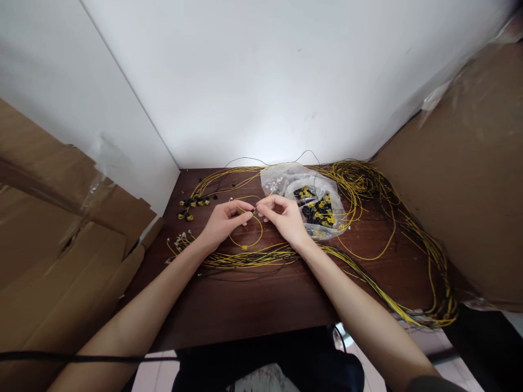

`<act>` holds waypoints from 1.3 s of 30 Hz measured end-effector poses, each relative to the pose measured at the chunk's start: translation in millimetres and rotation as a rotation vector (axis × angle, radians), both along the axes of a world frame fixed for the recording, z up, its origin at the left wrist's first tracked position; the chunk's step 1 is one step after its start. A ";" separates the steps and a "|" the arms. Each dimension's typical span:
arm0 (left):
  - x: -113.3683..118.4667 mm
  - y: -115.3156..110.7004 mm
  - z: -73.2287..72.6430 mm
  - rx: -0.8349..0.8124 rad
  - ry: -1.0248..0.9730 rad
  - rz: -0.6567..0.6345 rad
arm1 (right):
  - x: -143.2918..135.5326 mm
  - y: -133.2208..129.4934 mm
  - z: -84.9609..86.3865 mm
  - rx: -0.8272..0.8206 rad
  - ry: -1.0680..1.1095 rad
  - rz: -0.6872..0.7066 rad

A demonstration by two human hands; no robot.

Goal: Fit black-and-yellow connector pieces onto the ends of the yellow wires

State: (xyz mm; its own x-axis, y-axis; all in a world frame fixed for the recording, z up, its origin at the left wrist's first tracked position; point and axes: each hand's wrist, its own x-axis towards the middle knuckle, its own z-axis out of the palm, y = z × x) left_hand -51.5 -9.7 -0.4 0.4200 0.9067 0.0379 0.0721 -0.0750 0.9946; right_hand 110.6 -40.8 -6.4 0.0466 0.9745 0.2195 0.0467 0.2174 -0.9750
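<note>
My left hand (229, 222) and my right hand (283, 216) meet above the middle of the table, fingertips nearly touching. Both are closed in a pinch. Between the fingertips is a small dark part (254, 211), mostly hidden; its exact shape cannot be made out. A thin yellow wire (262, 234) runs from the left fingers and curls in a loop below the hands. A small yellow connector (244, 247) lies at the bottom of that loop. Just right of my right hand, a clear plastic bag (278, 175) holds many black and yellow connector pieces (321, 209).
A bundle of yellow and black wires (253, 259) crosses under my forearms, its metal-tipped ends (182, 239) at left. Several wires with yellow connectors (196, 202) lie at back left. More wire is coiled (355, 177) at back right. Cardboard (461, 174) flanks the brown table (253, 310).
</note>
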 end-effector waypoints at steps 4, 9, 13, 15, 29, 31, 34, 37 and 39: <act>0.1 0.0 -0.1 -0.007 0.018 0.003 | 0.7 -0.2 2.9 -0.011 0.044 -0.047; -0.2 -0.1 -0.2 0.005 0.034 -0.005 | 1.1 0.8 2.2 -0.010 0.077 -0.002; 0.1 -0.1 0.0 0.016 0.042 -0.023 | 0.9 1.8 -0.7 0.010 0.003 0.019; 0.3 0.0 0.2 0.018 0.045 -0.026 | 0.7 1.5 -0.8 0.015 -0.028 0.011; 0.6 -1.4 1.8 0.023 0.070 -0.033 | 0.2 -0.2 2.5 0.034 0.063 -0.140; 0.8 -1.4 2.2 0.028 0.072 -0.030 | 0.7 -0.7 3.6 0.047 0.079 -0.150; 0.8 -1.1 2.5 0.042 0.083 -0.039 | 1.9 -0.6 4.3 0.057 0.085 -0.147; 0.4 -0.4 1.8 0.062 0.107 -0.052 | 2.5 0.4 3.4 0.046 0.075 -0.129; 0.2 0.2 0.9 0.070 0.110 -0.056 | 2.2 0.8 3.0 0.039 0.056 -0.104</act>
State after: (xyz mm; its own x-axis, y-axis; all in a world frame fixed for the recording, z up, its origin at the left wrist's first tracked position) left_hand -51.3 -9.5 0.5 0.4748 0.8786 0.0515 0.1741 -0.1511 0.9731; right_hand 112.8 -40.1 -3.4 0.1604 0.9546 0.2508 0.0162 0.2515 -0.9677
